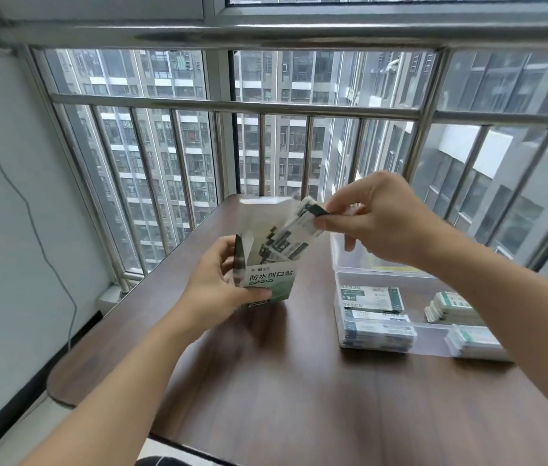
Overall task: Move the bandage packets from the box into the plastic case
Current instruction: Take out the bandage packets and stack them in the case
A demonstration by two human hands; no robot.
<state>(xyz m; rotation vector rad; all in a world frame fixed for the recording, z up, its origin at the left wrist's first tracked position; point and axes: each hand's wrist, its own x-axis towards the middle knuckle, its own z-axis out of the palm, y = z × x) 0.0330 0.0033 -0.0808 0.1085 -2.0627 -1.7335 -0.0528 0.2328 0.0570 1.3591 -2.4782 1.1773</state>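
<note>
Left hand [213,284] grips the open green-and-white cardboard box [267,264] upright, steadying it; right hand [377,218] pinches white bandage packets [301,218] for the clear plastic case [383,284].

High-rise apartment balcony, enclosed. Steel railing [232,105] with vertical bars runs in front of big glass windows [165,156]; residential tower blocks [178,79] outside, seen from well above ground. Dark wood-grain counter [282,381] pushed against railing, white wall [3,196] with loose cable [30,210] on left.
</note>
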